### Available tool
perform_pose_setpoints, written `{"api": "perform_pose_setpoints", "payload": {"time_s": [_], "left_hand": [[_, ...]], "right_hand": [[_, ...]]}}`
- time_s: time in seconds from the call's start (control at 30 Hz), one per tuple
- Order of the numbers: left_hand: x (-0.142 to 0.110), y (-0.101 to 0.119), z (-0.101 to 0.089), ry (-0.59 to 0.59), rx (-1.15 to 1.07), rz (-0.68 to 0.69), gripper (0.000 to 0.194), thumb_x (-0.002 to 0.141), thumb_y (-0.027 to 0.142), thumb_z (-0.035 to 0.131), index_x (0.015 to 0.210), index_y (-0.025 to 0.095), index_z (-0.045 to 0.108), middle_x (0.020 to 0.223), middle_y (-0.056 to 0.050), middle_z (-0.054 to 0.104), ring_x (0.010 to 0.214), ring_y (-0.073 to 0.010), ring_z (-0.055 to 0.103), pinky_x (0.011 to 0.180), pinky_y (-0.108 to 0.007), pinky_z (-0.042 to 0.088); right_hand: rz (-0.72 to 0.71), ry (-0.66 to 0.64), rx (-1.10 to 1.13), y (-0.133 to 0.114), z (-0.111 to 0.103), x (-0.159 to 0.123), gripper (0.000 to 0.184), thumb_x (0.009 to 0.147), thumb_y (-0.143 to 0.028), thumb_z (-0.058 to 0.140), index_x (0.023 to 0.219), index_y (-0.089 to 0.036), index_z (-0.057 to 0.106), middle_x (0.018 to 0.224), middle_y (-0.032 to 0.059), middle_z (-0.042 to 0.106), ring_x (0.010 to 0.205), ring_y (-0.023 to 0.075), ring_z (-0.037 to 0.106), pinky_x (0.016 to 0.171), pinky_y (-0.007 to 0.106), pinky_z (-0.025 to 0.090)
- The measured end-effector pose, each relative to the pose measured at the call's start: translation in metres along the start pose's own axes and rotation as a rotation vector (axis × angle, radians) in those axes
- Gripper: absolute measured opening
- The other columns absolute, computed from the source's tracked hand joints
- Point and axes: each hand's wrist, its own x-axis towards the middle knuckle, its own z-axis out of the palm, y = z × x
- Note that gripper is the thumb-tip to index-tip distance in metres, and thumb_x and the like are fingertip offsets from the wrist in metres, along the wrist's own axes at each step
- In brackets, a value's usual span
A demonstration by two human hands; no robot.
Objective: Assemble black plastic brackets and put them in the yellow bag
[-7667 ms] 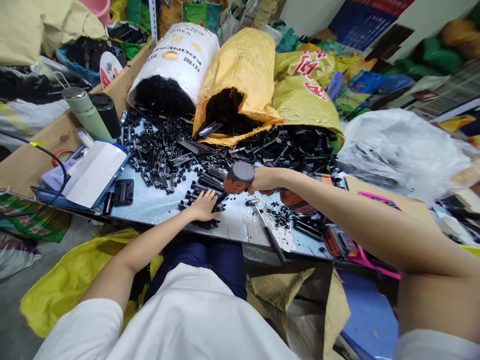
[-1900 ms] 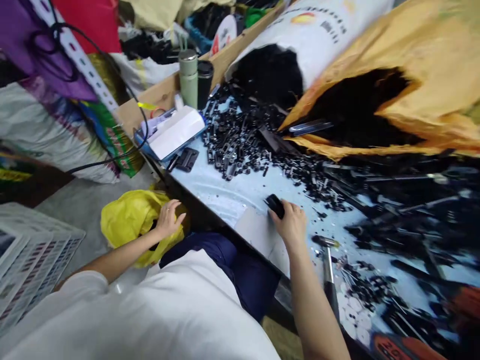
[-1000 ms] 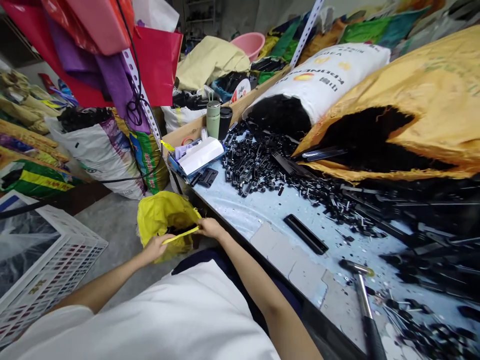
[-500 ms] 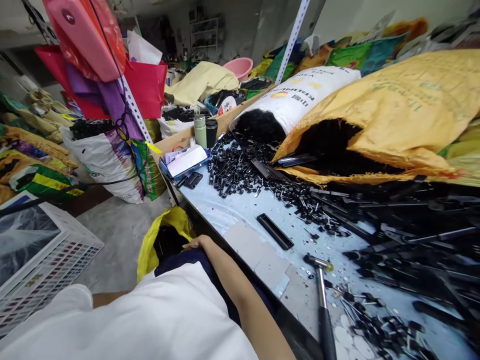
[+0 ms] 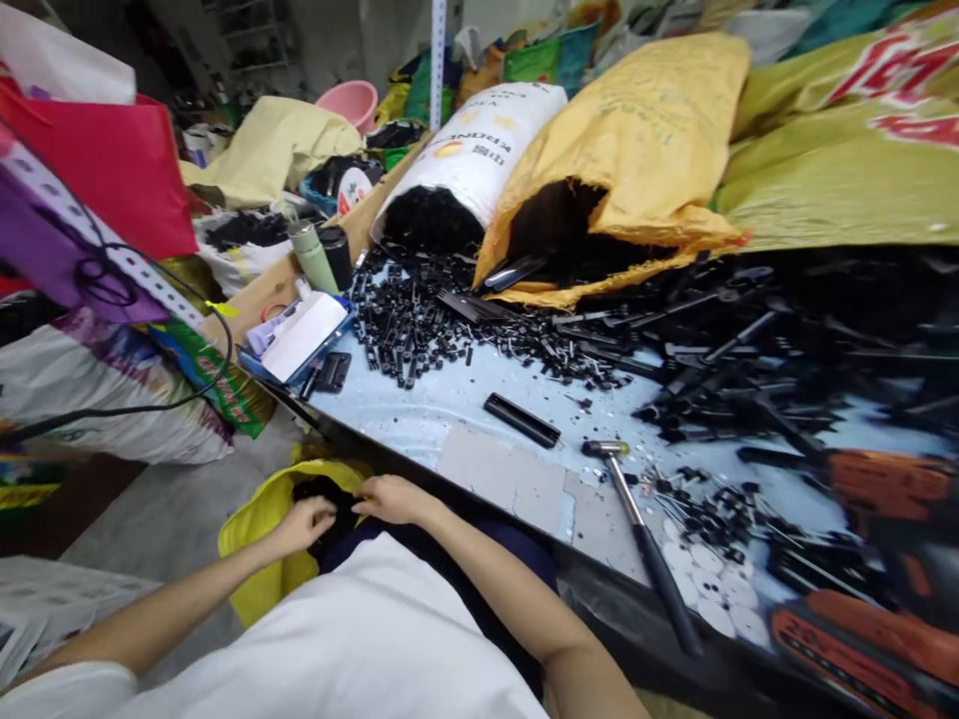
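Bent over a yellow sack (image 5: 255, 549) beside the workbench (image 5: 405, 404), a person in a white shirt (image 5: 375, 639) works at its open mouth. The left hand (image 5: 309, 521) is curled narrow and the right hand (image 5: 394, 497) has bent fingers, both at the dark contents; whether either grips anything cannot be told. On the bench lie a black grooved bar (image 5: 522, 419), a hammer (image 5: 633, 509) and, far right, an orange-and-black power drill (image 5: 884, 484).
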Motion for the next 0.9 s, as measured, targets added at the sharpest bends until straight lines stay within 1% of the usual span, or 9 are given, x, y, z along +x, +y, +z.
{"api": "perform_pose_setpoints", "payload": {"time_s": [0.1,0.2,0.27,0.37,0.47,0.57,0.73,0.8,0.9], "left_hand": [[0.075,0.031,-0.016,0.168,-0.022,0.303,0.024,0.09,0.032,0.042,0.098,0.019,0.061,0.092,-0.007,0.063,0.088,-0.0181,0.059,0.083,-0.032,0.048],[0.158,0.078,-0.032,0.452,0.082,0.381,0.024,0.089,0.03,0.044,0.102,0.016,0.057,0.096,-0.01,0.06,0.094,-0.0212,0.056,0.084,-0.034,0.046],[0.205,0.105,-0.037,0.545,0.178,0.245,0.024,0.087,0.029,0.047,0.102,0.012,0.056,0.102,-0.015,0.057,0.099,-0.0244,0.053,0.086,-0.036,0.044],[0.246,0.127,-0.034,0.479,0.276,0.03,0.024,0.084,0.025,0.049,0.097,0.006,0.057,0.105,-0.021,0.055,0.103,-0.0302,0.05,0.081,-0.038,0.045],[0.251,0.126,-0.029,0.446,0.289,-0.01,0.022,0.085,0.02,0.045,0.096,0.005,0.057,0.104,-0.023,0.055,0.103,-0.0315,0.05,0.079,-0.038,0.045],[0.238,0.112,-0.04,0.534,0.24,0.015,0.025,0.089,0.026,0.042,0.101,0.007,0.053,0.099,-0.02,0.057,0.095,-0.0289,0.054,0.078,-0.038,0.045],[0.205,0.101,-0.076,0.514,0.187,0.177,0.013,0.084,0.018,0.045,0.095,0.016,0.053,0.094,-0.011,0.056,0.084,-0.023,0.059,0.074,-0.032,0.047],[0.191,0.108,-0.081,0.411,0.256,0.254,0.012,0.081,0.014,0.047,0.091,0.016,0.053,0.095,-0.01,0.055,0.081,-0.0218,0.059,0.072,-0.032,0.047],[0.173,0.128,-0.073,0.185,0.362,0.356,0.022,0.078,0.005,0.044,0.095,0.015,0.053,0.092,-0.01,0.056,0.078,-0.0209,0.058,0.071,-0.031,0.046]], "right_hand": [[-0.119,0.398,0.089,0.009,-0.035,-0.061,0.037,0.092,-0.046,0.038,0.114,-0.025,0.061,0.11,0.0028,0.065,0.1,0.0142,0.06,0.09,0.024,0.044],[0.292,0.878,-0.124,0.045,-0.073,-0.11,0.037,0.092,-0.042,0.039,0.112,-0.019,0.061,0.108,0.0098,0.064,0.102,0.0212,0.058,0.09,0.034,0.044],[0.548,0.967,-0.324,0.075,-0.091,-0.127,0.043,0.088,-0.04,0.046,0.121,-0.015,0.055,0.119,0.0152,0.059,0.111,0.0278,0.052,0.093,0.042,0.041],[0.749,0.836,-0.455,0.113,-0.102,-0.137,0.049,0.083,-0.033,0.053,0.127,-0.012,0.049,0.124,0.0177,0.055,0.114,0.0306,0.05,0.092,0.044,0.04],[0.803,0.727,-0.389,0.128,-0.102,-0.141,0.038,0.085,-0.028,0.05,0.121,-0.014,0.055,0.111,0.0138,0.064,0.102,0.0272,0.057,0.087,0.041,0.042],[0.77,0.819,-0.253,0.12,-0.09,-0.139,0.037,0.087,-0.035,0.049,0.117,-0.016,0.059,0.107,0.0111,0.065,0.097,0.0245,0.059,0.084,0.037,0.045],[0.257,0.697,-0.226,0.088,-0.063,-0.109,0.034,0.088,-0.038,0.047,0.115,-0.022,0.061,0.109,0.008,0.062,0.1,0.0189,0.055,0.087,0.031,0.044],[0.342,0.684,-0.273,0.087,-0.063,-0.098,0.03,0.087,-0.034,0.047,0.105,-0.02,0.067,0.103,0.0102,0.062,0.093,0.0197,0.055,0.082,0.032,0.045],[0.629,0.925,-0.317,0.101,-0.078,-0.101,0.026,0.084,-0.032,0.051,0.094,-0.016,0.069,0.096,0.0121,0.062,0.09,0.0218,0.055,0.079,0.033,0.046]]}}
